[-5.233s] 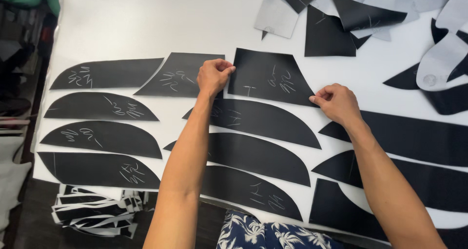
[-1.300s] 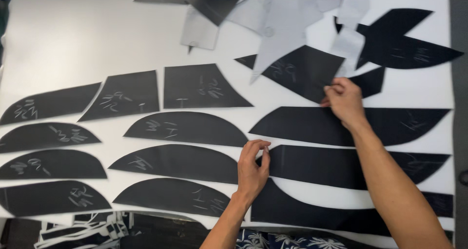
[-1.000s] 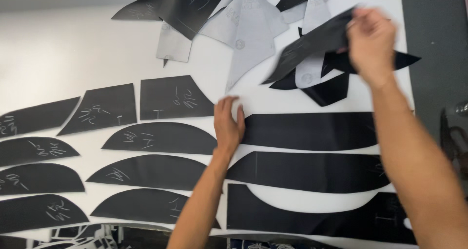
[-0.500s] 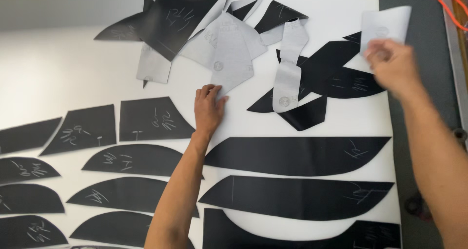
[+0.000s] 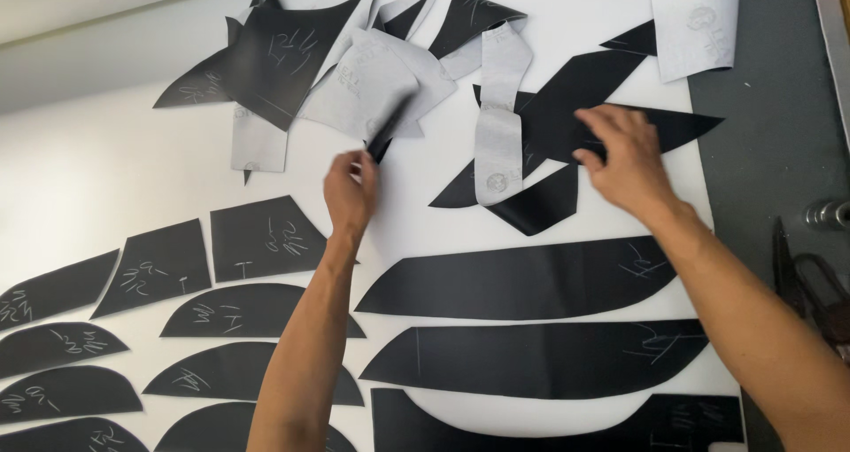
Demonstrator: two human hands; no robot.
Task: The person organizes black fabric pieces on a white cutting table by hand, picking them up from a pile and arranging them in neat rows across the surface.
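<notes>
My left hand (image 5: pixel 351 192) pinches the lower end of a small black fabric strip (image 5: pixel 390 126) and lifts it from a heap of grey pieces (image 5: pixel 372 84) at the top of the white table (image 5: pixel 106 160). My right hand (image 5: pixel 630 160) rests fingers-down on a long pointed black piece (image 5: pixel 682 124) in the jumbled pile at the upper right, beside a grey strip (image 5: pixel 498 124). Below the hands, two long black curved pieces (image 5: pixel 522 279) (image 5: pixel 540 359) lie flat in a row.
Neat rows of chalk-marked black cut pieces (image 5: pixel 257 310) cover the left and lower table. A large black piece (image 5: pixel 274 54) tops the upper-left heap. A grey panel (image 5: pixel 695 27) lies at the top right. Dark scissors (image 5: pixel 810 284) sit on the grey surface at the right edge.
My right hand put down the grey panel at the top right and came down onto the black pile. My left hand moved up and took hold of a black strip.
</notes>
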